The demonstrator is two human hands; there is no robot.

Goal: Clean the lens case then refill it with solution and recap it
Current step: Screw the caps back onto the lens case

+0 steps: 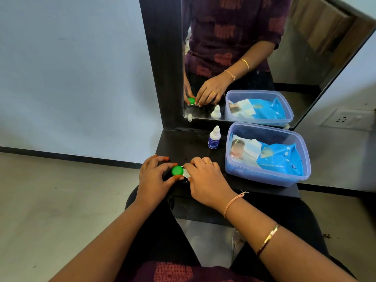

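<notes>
Head view: small white plastic lens case (186, 173) with a round green screw cap (177, 170), sitting at the near edge of the dark table (184, 146), directly in front of the person.
Left hand (155, 176): grip closed on the green cap, thumb and fingers (169, 165) pinching its rim; this looks like a twisting hold, though whether it is loosening or tightening I cannot tell.
Right hand (205, 176): fingers curled down together over the other half of the case, hiding the second cap; probably pinning the case flat so it does not turn with the cap.
Solution: small white dropper bottle with a blue label (214, 137), upright and capped, standing well behind the case near the mirror (244, 58); label text too small to read.
Wipes: blue soft pack of baby wipes (278, 157) lying inside a translucent blue plastic tub (264, 176) at the table's right; "CARING BABY" is legible, the rest blurred. Kept within reach, likely for wiping the case.
Stage: judged early or at recapping; the bottle is untouched and no wipe is out.
</notes>
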